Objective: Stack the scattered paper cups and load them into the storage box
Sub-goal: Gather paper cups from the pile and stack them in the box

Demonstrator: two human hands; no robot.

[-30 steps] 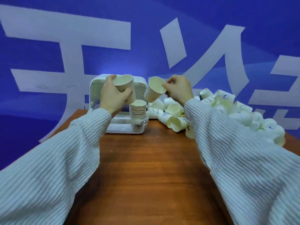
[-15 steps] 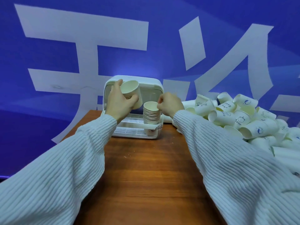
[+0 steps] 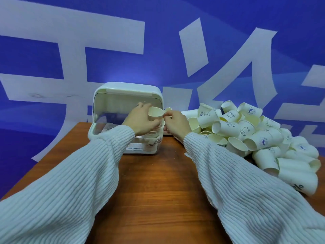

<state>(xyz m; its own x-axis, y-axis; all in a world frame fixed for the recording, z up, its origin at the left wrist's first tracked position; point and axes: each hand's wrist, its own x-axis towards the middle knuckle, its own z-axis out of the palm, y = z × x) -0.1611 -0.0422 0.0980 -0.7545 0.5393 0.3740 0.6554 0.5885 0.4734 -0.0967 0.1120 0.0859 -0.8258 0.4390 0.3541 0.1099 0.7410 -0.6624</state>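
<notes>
A white storage box [image 3: 126, 92] with its lid swung up stands at the far side of the wooden table [image 3: 154, 182]. Inside its right front corner a stack of paper cups [image 3: 153, 136] stands upright. My left hand [image 3: 140, 120] grips a single cup [image 3: 155, 113] right over that stack. My right hand [image 3: 175, 123] sits beside it, fingertips pinching at the cup's rim. A big heap of loose white paper cups [image 3: 255, 136] lies to the right of the box.
The heap spreads along the table's right side toward the near right edge. A blue wall with large white characters rises close behind the table. The table's left edge runs diagonally beside my left sleeve.
My right hand set its cup on the stack in the box. My left hand then carried its cup rightward and down onto the stack, and my right hand came to its rim.
</notes>
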